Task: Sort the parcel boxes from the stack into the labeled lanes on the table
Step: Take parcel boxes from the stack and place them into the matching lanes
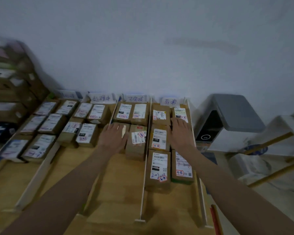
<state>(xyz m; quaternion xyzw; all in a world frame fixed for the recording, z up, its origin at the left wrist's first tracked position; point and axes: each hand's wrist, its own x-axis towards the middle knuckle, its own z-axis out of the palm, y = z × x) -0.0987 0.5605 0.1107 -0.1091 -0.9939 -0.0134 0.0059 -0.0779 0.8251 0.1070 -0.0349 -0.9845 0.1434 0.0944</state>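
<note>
Table (119, 192): light wooden top, split into lengthwise lanes by thin pale strips standing on edge; a handwritten paper sign stands at the far end of each lane.
Stack (8, 85): brown cartons piled at far left against the wall, blurred; writing illegible.
Leftmost lane: six parcel boxes (41, 146) in two columns, white shipping labels facing up.
Second lane: sign (101, 98) in blue handwritten characters; four boxes (87, 134), each with a white label and a small red-outlined sticker.
Third lane: sign (136, 98), characters blurred; two boxes at the far end, two nearer; the near right box (137, 141) carries a crooked label and red sticker.
Fourth lane: sign (171, 101); six boxes in two columns; the nearest left box (158, 168) bears barcodes, handwritten digits and a red sticker.
Left hand (113, 136): flat, fingers straight, pressing on top of the near left box (124, 128) of the third lane.
Right hand (181, 131): flat, fingers extended, resting on the middle box of the fourth lane's right column, largely hiding it.
Hands: well apart, neither gripping.
Boxes, material: plain brown cardboard, rectangular, taped.
Grey-lidded white appliance (227, 119): right of the table, black front panel with a ring mark.
Wall (159, 39): plain white.
</note>
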